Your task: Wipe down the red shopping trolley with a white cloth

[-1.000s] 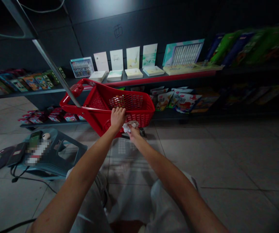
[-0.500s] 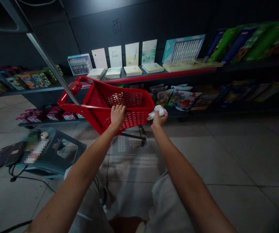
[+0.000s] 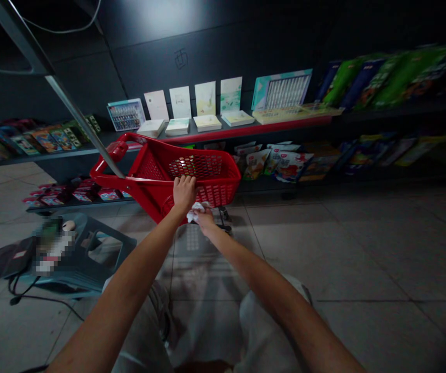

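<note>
A red plastic shopping cart (image 3: 207, 171) stands tilted on the tiled floor in front of me. My left hand (image 3: 184, 191) grips the near rim of its basket, fingers curled over the edge. My right hand (image 3: 204, 218) is closed on a crumpled white cloth (image 3: 195, 210) and presses it against the lower near side of the basket, just below and right of my left hand. Both forearms reach forward over my light trousers.
Dark shelves (image 3: 246, 127) along the back wall carry cards, boxes and snack packets. A grey-blue plastic stool (image 3: 90, 254) with small items on it stands at the left, with cables on the floor beside it. A metal pole (image 3: 78, 122) slants across the upper left.
My right hand with the cloth moved from the basket's right front corner back down to the lower near side, beside my left hand. My left hand kept its grip on the rim.
</note>
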The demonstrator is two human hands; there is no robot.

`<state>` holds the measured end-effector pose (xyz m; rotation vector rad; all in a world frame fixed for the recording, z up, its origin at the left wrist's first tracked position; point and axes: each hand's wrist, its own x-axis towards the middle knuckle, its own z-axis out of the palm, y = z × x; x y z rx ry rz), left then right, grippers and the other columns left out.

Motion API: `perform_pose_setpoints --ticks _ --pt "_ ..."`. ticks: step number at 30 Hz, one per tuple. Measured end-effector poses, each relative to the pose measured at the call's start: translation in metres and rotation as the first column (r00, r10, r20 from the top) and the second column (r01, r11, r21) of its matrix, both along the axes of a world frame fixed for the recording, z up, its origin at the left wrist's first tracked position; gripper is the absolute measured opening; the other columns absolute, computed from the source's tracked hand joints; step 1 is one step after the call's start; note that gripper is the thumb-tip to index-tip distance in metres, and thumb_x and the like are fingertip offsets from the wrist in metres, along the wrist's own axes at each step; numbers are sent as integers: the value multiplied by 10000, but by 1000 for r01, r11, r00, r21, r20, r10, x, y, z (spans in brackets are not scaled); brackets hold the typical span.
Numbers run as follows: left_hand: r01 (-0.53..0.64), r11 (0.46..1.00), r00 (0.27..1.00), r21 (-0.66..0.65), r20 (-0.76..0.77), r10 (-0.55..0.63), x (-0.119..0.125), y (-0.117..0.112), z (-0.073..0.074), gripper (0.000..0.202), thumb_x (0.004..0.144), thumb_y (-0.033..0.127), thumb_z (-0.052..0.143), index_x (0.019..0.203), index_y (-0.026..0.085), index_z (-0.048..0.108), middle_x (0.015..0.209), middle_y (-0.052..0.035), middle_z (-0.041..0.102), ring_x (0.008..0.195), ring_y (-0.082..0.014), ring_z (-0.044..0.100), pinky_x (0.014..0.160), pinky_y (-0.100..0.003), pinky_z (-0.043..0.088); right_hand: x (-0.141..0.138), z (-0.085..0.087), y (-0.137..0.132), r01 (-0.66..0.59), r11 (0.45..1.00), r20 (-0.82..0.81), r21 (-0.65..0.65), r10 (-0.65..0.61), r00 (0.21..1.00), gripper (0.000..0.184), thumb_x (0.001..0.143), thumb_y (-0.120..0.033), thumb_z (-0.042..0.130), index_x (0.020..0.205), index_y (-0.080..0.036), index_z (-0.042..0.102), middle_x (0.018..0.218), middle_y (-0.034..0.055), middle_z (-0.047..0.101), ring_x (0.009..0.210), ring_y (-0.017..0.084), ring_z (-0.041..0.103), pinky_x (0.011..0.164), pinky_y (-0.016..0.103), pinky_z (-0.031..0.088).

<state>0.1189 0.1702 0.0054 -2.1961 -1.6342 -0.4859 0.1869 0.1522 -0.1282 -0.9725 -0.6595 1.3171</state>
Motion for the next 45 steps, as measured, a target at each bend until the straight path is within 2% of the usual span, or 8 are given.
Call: perform_pose_setpoints --ticks 5,9,12,15,19,21,31,45 --pt "8 1000 1000 -9 -8 -8 -2 -3 1 190 1005 363 580 1107 211 634 1141 -133 705 1121 -317 565 1000 -463 367 -35 4 -13 3 999 71 -53 1 997 328 675 -280 696 952 -240 525 823 -44 681 759 157 670 705 292 581" --pt "31 999 1000 -9 1 -31 -5 -4 0 204 985 379 616 1108 216 630 1146 -134 706 1128 -326 562 999 -468 366 3 27 -7 228 973 295 -46 -205 933 383 764 -290 606 1135 -218 552 1130 75 691 1016 206 651 909 339 559" --pt "46 999 999 2 15 -46 -8 -5 -1 203 987 375 610 1100 208 630 1143 -142 703 1126 -334 561 991 -476 365 55 60 -3 337 909 645 246 -413 644 429 881 -297 431 1273 -167 547 1300 149 625 1188 240 598 1063 382 480" --pt "57 998 998 11 13 -57 -12 -6 -2 205 987 374 611 1096 202 630 1144 -141 703 1112 -331 564 984 -474 369 104 91 -4 188 842 793 506 -539 283 460 927 -242 377 1332 -134 566 1361 186 573 1303 273 514 1129 403 408" --pt "80 997 997 6 23 -80 -15 -6 -2 234 983 420 614 1074 206 631 1131 -138 707 1098 -329 571 977 -474 372 145 112 -2 -315 829 870 462 -493 -22 391 886 -192 525 1247 -167 674 1352 145 593 1241 299 493 1102 394 395" --pt "88 996 996 15 31 -89 -17 -7 -2 241 982 436 610 1062 210 629 1116 -136 706 1095 -331 572 975 -478 372 157 117 5 -392 832 876 392 -468 -117 366 893 -164 523 1215 -170 696 1340 135 612 1184 294 503 1046 376 411" --pt "148 989 988 19 53 -148 -39 -17 -4 281 990 465 559 1049 202 636 1105 -148 701 1090 -338 567 978 -498 363 185 120 63 -437 897 888 59 -248 -388 317 968 -243 477 1054 -153 769 1128 114 753 1115 259 581 1002 352 399" --pt "257 965 957 61 122 -263 -64 -41 -1 431 1063 487 396 826 227 645 877 -81 703 944 -250 570 1020 -467 337 197 134 1 -660 746 838 -94 -299 -457 311 1017 -317 440 1005 -166 711 1043 104 755 996 226 687 833 285 421"
